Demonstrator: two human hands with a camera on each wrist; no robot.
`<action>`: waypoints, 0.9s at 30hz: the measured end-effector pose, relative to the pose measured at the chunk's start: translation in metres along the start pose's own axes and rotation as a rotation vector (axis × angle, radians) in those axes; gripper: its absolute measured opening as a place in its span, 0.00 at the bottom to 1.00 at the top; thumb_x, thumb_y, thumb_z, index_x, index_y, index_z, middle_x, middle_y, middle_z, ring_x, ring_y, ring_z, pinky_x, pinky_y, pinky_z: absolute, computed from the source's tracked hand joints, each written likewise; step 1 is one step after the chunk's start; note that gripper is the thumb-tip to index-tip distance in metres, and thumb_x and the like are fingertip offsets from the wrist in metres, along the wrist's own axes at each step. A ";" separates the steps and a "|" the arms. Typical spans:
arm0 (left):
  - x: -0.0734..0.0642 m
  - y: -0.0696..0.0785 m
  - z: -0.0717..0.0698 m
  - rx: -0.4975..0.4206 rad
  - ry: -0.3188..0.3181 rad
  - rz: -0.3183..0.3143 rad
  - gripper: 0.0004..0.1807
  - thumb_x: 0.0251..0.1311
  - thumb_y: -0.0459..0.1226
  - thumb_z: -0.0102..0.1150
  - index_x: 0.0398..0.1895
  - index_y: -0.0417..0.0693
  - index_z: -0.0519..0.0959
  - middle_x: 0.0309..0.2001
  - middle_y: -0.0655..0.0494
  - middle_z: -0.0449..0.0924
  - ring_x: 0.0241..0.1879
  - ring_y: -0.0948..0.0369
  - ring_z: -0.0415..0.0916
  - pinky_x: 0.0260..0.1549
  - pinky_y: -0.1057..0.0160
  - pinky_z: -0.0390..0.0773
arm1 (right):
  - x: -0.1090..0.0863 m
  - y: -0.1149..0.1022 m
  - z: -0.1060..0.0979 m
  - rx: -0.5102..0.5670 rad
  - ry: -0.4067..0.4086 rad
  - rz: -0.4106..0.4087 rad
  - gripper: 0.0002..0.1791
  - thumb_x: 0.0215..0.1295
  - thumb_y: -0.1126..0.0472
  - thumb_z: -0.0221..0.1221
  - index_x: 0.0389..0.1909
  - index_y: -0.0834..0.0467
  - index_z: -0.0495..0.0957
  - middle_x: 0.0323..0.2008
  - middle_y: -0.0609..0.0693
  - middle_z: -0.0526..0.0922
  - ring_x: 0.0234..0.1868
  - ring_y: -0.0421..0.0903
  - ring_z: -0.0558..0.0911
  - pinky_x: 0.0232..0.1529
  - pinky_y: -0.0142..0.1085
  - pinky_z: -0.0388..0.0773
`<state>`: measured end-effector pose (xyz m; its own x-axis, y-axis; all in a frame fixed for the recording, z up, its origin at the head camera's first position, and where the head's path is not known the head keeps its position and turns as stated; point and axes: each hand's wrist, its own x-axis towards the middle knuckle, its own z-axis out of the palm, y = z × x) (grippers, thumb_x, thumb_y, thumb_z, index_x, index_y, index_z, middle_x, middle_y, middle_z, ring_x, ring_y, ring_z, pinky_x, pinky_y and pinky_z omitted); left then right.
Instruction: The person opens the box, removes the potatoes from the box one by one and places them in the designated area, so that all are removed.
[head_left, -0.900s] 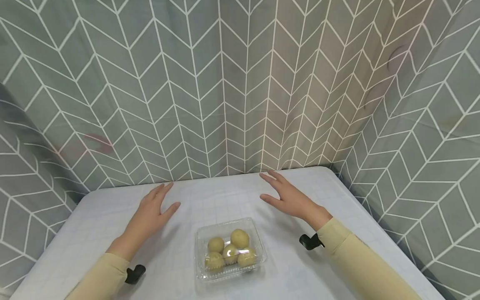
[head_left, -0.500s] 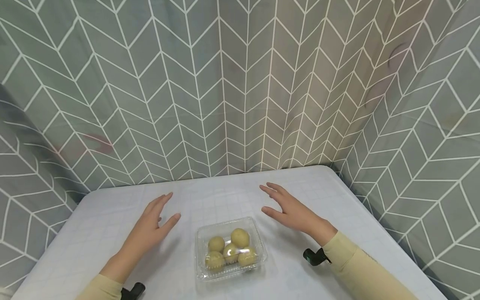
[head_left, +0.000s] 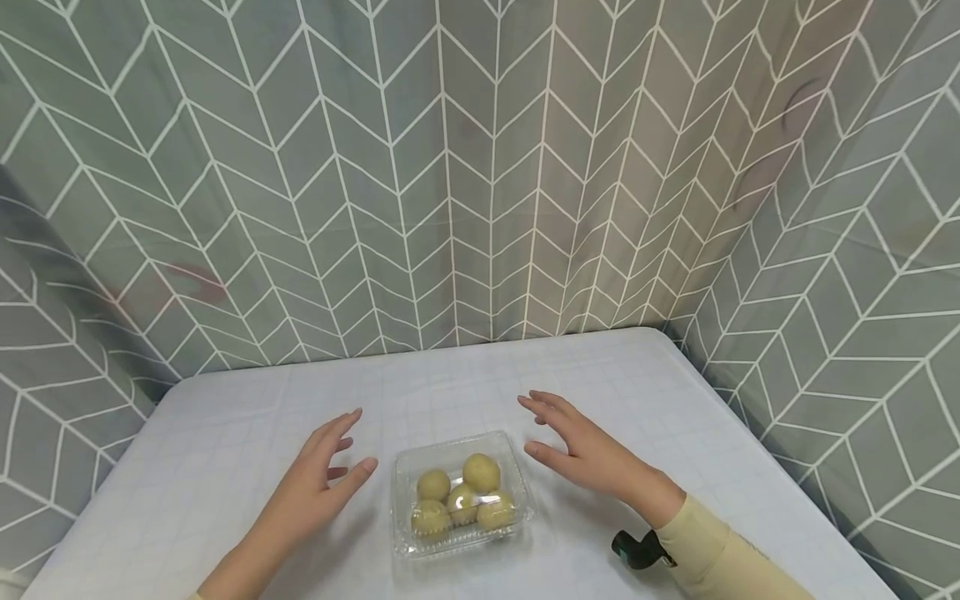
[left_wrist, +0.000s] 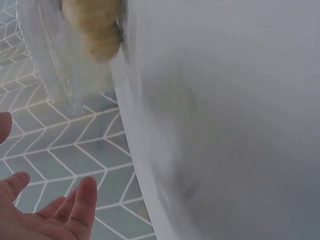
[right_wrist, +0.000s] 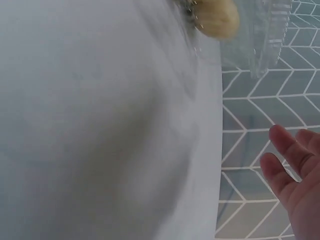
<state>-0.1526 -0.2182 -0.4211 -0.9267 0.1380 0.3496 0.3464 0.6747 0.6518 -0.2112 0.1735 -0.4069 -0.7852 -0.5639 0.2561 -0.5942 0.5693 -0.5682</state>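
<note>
A clear plastic clamshell box (head_left: 408,468) sits closed on the white table, with several round yellow pastry-like balls (head_left: 481,472) inside. In the left wrist view the balls (left_wrist: 100,30) have ridged sides. My left hand (head_left: 311,492) hovers left of the box, fingers loosely spread and thumb pointing towards it. To the right, my right hand (head_left: 588,454) is held in much the same way, with a gap between it and the box. Neither hand holds anything. Both wrist views show relaxed fingers apart from the box, only part of which is in frame.
A white cloth covers the table (head_left: 442,387), whose far edge meets a grey curtain (head_left: 465,183) with white zigzag lines. More of this curtain hangs at both sides. A small black device (head_left: 641,550) is strapped at the right wrist.
Both hands have drawn back towards the person. The left hand has also shifted right, closer to the box. The box and the balls in it have stayed put.
</note>
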 end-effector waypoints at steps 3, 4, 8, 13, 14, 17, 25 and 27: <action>-0.005 0.003 0.004 -0.015 -0.010 -0.010 0.36 0.66 0.51 0.61 0.75 0.59 0.61 0.70 0.51 0.61 0.59 0.46 0.73 0.43 0.54 0.81 | -0.006 -0.002 0.003 0.014 -0.003 -0.003 0.33 0.73 0.41 0.53 0.75 0.41 0.59 0.74 0.47 0.57 0.61 0.42 0.73 0.58 0.50 0.72; -0.007 0.004 0.006 -0.019 -0.014 -0.015 0.36 0.66 0.51 0.61 0.75 0.59 0.61 0.70 0.52 0.61 0.58 0.47 0.74 0.43 0.55 0.81 | -0.008 -0.003 0.004 0.022 -0.004 -0.004 0.33 0.73 0.41 0.54 0.75 0.41 0.59 0.74 0.48 0.57 0.61 0.42 0.73 0.57 0.50 0.72; -0.016 0.007 0.011 -0.043 -0.024 -0.038 0.37 0.65 0.51 0.62 0.75 0.62 0.60 0.70 0.52 0.61 0.58 0.48 0.74 0.43 0.57 0.81 | -0.015 -0.004 0.010 0.074 -0.015 -0.008 0.32 0.73 0.45 0.55 0.75 0.44 0.60 0.73 0.50 0.59 0.60 0.45 0.75 0.55 0.51 0.74; -0.026 0.013 0.018 -0.097 -0.031 -0.061 0.37 0.64 0.50 0.64 0.75 0.65 0.59 0.70 0.53 0.59 0.58 0.49 0.75 0.42 0.57 0.82 | -0.025 -0.008 0.018 0.192 -0.048 0.007 0.31 0.74 0.48 0.55 0.75 0.46 0.60 0.72 0.52 0.59 0.59 0.49 0.77 0.54 0.50 0.75; -0.028 0.014 0.019 -0.113 -0.038 -0.072 0.38 0.64 0.50 0.64 0.75 0.66 0.59 0.70 0.53 0.58 0.58 0.49 0.75 0.43 0.58 0.81 | -0.027 -0.009 0.020 0.208 -0.054 0.013 0.31 0.74 0.48 0.56 0.75 0.46 0.60 0.72 0.52 0.59 0.59 0.49 0.77 0.54 0.49 0.75; -0.032 0.020 0.023 -0.161 -0.068 -0.122 0.39 0.62 0.50 0.66 0.74 0.70 0.59 0.70 0.54 0.58 0.58 0.49 0.74 0.42 0.60 0.81 | -0.031 -0.012 0.023 0.231 -0.069 0.010 0.31 0.74 0.50 0.55 0.75 0.48 0.61 0.72 0.55 0.59 0.59 0.51 0.77 0.54 0.47 0.76; -0.041 0.037 0.032 -0.293 -0.153 -0.262 0.43 0.56 0.49 0.72 0.74 0.62 0.62 0.70 0.52 0.57 0.61 0.46 0.71 0.45 0.62 0.79 | -0.042 -0.021 0.028 0.310 -0.080 0.049 0.33 0.72 0.49 0.58 0.74 0.51 0.62 0.71 0.50 0.61 0.58 0.48 0.77 0.53 0.42 0.77; -0.042 0.039 0.035 -0.311 -0.175 -0.282 0.44 0.55 0.49 0.72 0.74 0.61 0.61 0.70 0.51 0.57 0.61 0.45 0.71 0.46 0.61 0.79 | -0.044 -0.023 0.029 0.350 -0.082 0.055 0.33 0.72 0.49 0.59 0.74 0.52 0.62 0.71 0.50 0.61 0.58 0.49 0.77 0.53 0.42 0.77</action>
<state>-0.1053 -0.1722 -0.4335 -0.9925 0.1188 0.0275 0.0792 0.4573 0.8858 -0.1581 0.1676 -0.4279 -0.7891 -0.5923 0.1627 -0.4449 0.3686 -0.8162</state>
